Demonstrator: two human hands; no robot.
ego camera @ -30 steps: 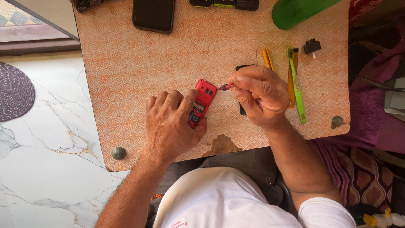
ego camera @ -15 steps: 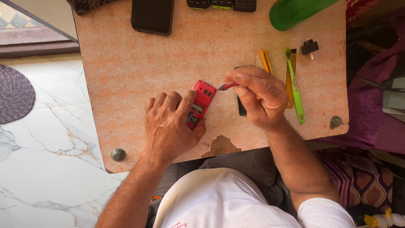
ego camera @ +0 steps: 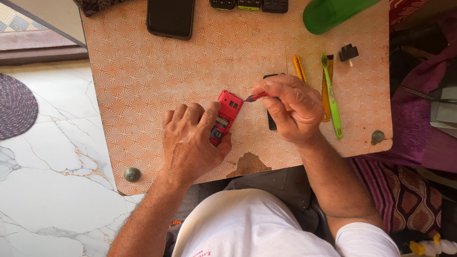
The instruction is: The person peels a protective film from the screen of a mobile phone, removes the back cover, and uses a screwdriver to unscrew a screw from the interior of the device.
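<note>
Head view: a small red phone [ego camera: 225, 117] lies opened, back up, near the middle of the patterned table [ego camera: 143, 71].

The left hand [ego camera: 193, 143] pins the phone flat, fingers curled over its near end. The right hand [ego camera: 290, 107] is closed around a thin red-handled tool [ego camera: 255, 97], its tip at the phone's far right edge. The phone looks light, rigid and fragile where its insides are bared; its side edges seem safest to grip. A green toothbrush [ego camera: 332, 97] lies right, a black smartphone [ego camera: 171, 18] far.
</note>
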